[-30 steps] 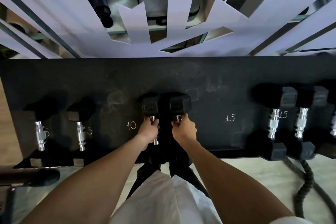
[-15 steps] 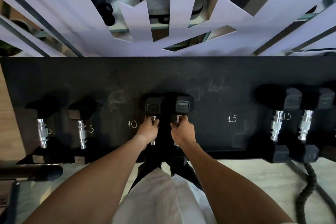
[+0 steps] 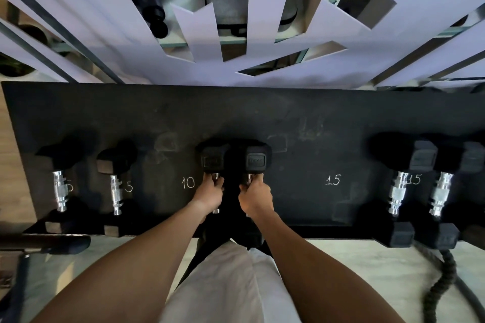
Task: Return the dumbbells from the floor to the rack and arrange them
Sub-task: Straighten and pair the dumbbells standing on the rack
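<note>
Two black hex dumbbells lie side by side in the middle of the black rack shelf (image 3: 301,123), beside the chalked "10". My left hand (image 3: 208,193) is closed round the steel handle of the left dumbbell (image 3: 212,158). The right dumbbell (image 3: 257,158) has my right hand (image 3: 256,198) wrapped round its handle. Both near heads are hidden under my wrists. Two small dumbbells (image 3: 59,191) (image 3: 116,194) rest at the left by the "5" marks. At the right two larger ones (image 3: 399,193) (image 3: 441,195) sit by a "15" mark.
Bare shelf with a chalked "15" (image 3: 333,180) lies between my right hand and the right pair. A thick black rope (image 3: 443,280) curls on the pale floor at lower right. A dark padded bar (image 3: 44,242) juts in at lower left. A white cut-out panel (image 3: 262,65) rises behind the rack.
Both hands have pushed the two middle dumbbells slightly farther back on the shelf, still gripping the handles. The view has shifted a little.
</note>
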Action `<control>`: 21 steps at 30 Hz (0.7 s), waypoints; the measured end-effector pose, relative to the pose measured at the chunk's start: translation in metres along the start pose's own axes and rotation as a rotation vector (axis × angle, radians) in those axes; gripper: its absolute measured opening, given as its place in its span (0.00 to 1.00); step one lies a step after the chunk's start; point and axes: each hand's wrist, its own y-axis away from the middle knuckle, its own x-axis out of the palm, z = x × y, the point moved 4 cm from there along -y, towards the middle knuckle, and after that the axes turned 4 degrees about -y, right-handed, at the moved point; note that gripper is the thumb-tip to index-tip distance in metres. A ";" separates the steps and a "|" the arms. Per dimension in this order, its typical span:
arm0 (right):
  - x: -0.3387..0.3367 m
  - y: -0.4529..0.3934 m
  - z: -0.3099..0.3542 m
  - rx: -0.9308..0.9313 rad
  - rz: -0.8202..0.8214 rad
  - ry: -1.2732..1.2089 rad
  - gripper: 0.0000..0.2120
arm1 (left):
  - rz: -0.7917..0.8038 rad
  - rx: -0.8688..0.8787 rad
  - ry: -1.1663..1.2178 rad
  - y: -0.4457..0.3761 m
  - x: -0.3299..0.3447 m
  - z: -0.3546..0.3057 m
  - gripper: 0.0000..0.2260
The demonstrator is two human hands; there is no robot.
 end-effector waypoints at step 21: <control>0.086 0.078 0.051 0.003 0.053 0.765 0.16 | 0.003 0.189 -0.185 0.058 -0.160 0.092 0.09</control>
